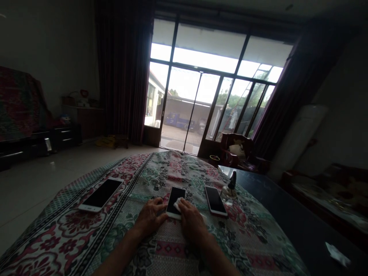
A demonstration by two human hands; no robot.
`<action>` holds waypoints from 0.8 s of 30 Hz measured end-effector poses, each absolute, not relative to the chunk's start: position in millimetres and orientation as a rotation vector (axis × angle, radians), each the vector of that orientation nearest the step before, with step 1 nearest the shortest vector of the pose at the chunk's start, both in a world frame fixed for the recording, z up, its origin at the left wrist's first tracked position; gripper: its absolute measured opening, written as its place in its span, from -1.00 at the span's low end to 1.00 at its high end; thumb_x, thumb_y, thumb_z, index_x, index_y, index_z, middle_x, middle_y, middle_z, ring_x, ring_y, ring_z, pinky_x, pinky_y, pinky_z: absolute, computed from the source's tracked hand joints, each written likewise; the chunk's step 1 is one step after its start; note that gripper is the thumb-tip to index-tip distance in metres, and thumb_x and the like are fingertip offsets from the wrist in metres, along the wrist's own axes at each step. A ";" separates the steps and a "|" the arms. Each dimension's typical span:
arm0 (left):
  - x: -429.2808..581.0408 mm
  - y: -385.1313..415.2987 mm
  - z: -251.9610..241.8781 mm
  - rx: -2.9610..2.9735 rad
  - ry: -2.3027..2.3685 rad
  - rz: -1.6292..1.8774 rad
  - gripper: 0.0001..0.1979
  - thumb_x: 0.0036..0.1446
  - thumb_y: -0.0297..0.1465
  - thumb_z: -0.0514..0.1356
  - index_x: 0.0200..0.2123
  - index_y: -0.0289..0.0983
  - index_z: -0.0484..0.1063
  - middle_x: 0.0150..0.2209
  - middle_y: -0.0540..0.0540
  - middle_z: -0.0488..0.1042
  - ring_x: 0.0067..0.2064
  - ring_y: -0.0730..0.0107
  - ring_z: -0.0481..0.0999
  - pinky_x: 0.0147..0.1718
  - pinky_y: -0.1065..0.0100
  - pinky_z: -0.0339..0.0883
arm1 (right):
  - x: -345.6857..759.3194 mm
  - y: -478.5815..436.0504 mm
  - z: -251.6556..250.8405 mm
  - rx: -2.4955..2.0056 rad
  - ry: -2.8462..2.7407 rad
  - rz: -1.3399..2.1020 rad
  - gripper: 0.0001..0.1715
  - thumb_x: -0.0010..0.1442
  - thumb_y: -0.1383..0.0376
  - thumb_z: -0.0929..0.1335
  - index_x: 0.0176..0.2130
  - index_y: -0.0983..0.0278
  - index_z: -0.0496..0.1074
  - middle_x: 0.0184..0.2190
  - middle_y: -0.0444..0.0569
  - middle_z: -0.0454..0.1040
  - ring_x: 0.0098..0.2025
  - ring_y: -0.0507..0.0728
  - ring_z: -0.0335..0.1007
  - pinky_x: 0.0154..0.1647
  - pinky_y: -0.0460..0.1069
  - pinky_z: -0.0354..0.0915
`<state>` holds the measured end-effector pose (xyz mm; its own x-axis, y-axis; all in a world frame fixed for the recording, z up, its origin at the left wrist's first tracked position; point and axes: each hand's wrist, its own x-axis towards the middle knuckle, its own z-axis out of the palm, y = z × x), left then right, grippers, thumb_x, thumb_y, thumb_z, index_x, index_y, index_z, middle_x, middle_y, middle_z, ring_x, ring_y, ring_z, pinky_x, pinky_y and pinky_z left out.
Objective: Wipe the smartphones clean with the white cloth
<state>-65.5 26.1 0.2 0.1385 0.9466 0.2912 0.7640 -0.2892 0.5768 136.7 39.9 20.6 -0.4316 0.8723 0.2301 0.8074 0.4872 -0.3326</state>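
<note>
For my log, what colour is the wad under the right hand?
The wad is white, best in head view.

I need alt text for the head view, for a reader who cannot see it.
A person's right hand holds a white wad on a phone, the left hand near its edge. Another phone lies left and a third right, near a black-topped bottle, all on a flowered tablecloth.
</note>
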 end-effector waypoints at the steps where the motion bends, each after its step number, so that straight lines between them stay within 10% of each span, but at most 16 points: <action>1: -65.5 26.3 -0.1 2.131 1.662 0.896 -0.66 0.09 -0.31 0.27 -0.03 -0.09 0.57 0.04 -0.11 0.48 0.02 0.14 0.41 0.10 0.20 0.25 | 135.3 48.0 21.1 -1.425 -2.364 0.231 -0.46 0.23 0.46 0.16 0.13 0.23 0.41 0.25 0.04 0.29 0.28 0.19 0.19 0.28 0.10 0.11; 24: -64.5 28.8 8.0 2.116 1.679 0.886 -0.69 0.09 -0.32 0.25 -0.06 -0.06 0.58 -0.06 -0.07 0.50 -0.04 0.17 0.42 0.01 0.22 0.26 | 93.8 133.3 23.4 -1.484 -2.368 0.196 -0.43 0.13 0.49 0.18 0.04 0.21 0.48 0.19 -0.04 0.37 0.22 0.16 0.21 0.19 -0.01 0.09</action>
<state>-64.5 28.8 8.0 0.1278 0.9515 0.2798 0.7683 -0.2734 0.5788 93.8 133.3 23.4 -0.3977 0.8932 0.2098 0.8467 0.4454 -0.2911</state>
